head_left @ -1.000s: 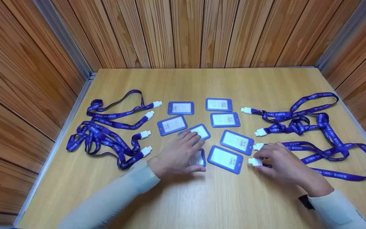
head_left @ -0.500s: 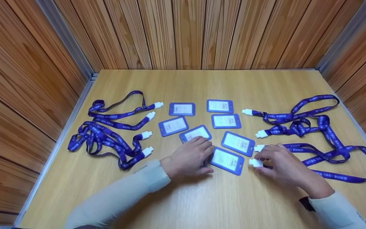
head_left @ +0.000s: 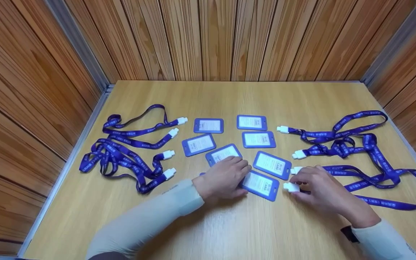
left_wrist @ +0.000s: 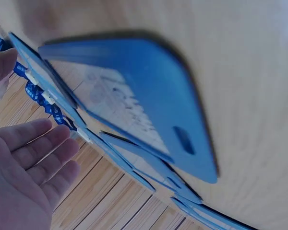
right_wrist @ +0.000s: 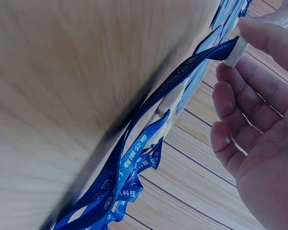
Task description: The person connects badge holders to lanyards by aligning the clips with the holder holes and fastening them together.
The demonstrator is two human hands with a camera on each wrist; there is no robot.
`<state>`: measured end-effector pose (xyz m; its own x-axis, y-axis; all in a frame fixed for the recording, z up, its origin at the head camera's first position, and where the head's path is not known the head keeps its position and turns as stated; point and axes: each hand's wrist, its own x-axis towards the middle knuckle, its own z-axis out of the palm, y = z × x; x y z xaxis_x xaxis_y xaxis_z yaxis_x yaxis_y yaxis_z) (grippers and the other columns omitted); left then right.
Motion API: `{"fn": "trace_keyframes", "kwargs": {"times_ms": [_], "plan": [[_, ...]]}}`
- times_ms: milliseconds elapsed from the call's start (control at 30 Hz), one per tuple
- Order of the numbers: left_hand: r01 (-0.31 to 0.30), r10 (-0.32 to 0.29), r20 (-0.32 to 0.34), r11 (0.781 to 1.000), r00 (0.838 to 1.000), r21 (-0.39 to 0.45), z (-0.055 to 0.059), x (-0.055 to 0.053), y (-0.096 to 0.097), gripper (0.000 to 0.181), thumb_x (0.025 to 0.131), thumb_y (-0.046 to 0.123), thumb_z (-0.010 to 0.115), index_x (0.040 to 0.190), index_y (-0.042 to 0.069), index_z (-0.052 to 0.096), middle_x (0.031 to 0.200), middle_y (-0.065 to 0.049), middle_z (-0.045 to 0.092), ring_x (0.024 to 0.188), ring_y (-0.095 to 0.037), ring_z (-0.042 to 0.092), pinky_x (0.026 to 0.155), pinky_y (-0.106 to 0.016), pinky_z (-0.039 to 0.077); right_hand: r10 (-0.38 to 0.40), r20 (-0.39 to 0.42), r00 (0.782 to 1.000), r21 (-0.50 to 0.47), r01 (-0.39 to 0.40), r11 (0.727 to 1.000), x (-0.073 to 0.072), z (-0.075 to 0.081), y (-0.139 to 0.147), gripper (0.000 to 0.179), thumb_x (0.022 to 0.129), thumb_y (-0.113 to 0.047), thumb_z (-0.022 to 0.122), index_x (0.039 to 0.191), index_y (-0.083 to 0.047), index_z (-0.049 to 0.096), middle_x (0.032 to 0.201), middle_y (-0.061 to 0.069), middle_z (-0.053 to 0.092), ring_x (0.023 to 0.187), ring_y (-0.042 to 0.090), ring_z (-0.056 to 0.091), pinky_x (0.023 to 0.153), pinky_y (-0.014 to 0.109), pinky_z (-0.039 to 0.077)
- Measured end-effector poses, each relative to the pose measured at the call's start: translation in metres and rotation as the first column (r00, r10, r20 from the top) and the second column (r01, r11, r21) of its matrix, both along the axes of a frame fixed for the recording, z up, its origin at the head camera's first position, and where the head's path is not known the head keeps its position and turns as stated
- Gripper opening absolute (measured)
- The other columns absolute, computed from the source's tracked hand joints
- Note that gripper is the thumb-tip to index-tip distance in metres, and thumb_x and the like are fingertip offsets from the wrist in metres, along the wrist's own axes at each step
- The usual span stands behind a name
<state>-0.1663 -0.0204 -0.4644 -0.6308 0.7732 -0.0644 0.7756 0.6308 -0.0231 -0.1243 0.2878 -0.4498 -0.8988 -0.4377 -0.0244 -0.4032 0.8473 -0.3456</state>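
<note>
My left hand [head_left: 226,177] reaches over the front of the card group, its relaxed fingers at the left end of the front right badge holder [head_left: 265,186]. In the left wrist view those fingers [left_wrist: 41,148] are spread apart with nothing gripped. Another blue badge holder [left_wrist: 168,81] lies flat close to that wrist, mostly hidden under the hand in the head view. My right hand [head_left: 323,187] pinches the white plastic clip [right_wrist: 237,50] of a blue printed lanyard [right_wrist: 182,67] between thumb and index finger. That clip points left, a short way from the front right badge holder.
Several other badge holders [head_left: 251,122] lie in two columns mid-table. Lanyards with white clips are heaped at the left [head_left: 121,159] and looped at the right [head_left: 374,155]. Wood-panelled walls [head_left: 215,39] close off the back and sides of the table [head_left: 229,234].
My left hand has slid right and slightly forward across the front left badge holder, up to the front right one. My right hand keeps its pinch on the clip, nearly still.
</note>
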Motion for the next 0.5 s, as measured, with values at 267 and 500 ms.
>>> {"fn": "trace_keyframes", "kwargs": {"times_ms": [267, 500], "plan": [[-0.008, 0.009, 0.014, 0.999, 1.0, -0.05, 0.0005, -0.0015, 0.007, 0.074, 0.096, 0.059, 0.061, 0.155, 0.016, 0.045, 0.153, -0.001, 0.05, 0.138, -0.021, 0.048, 0.12, -0.036, 0.033, -0.012, 0.014, 1.0, 0.002, 0.012, 1.0, 0.002, -0.0013, -0.0004, 0.023, 0.088, -0.032, 0.083, 0.111, -0.027, 0.078, 0.113, -0.007, 0.071, 0.104, 0.019, 0.056, 0.086, 0.041, 0.049], [-0.013, 0.014, 0.022, 0.999, 1.0, -0.037, -0.0011, -0.0013, 0.0087, 0.076, 0.096, 0.058, 0.062, 0.156, 0.016, 0.043, 0.155, 0.0, 0.049, 0.138, -0.02, 0.048, 0.12, -0.035, 0.033, -0.011, 0.023, 1.0, 0.001, 0.011, 1.0, 0.0015, 0.0001, -0.0003, 0.024, 0.09, -0.033, 0.081, 0.112, -0.027, 0.078, 0.116, -0.007, 0.07, 0.108, 0.019, 0.056, 0.09, 0.044, 0.049]]}}
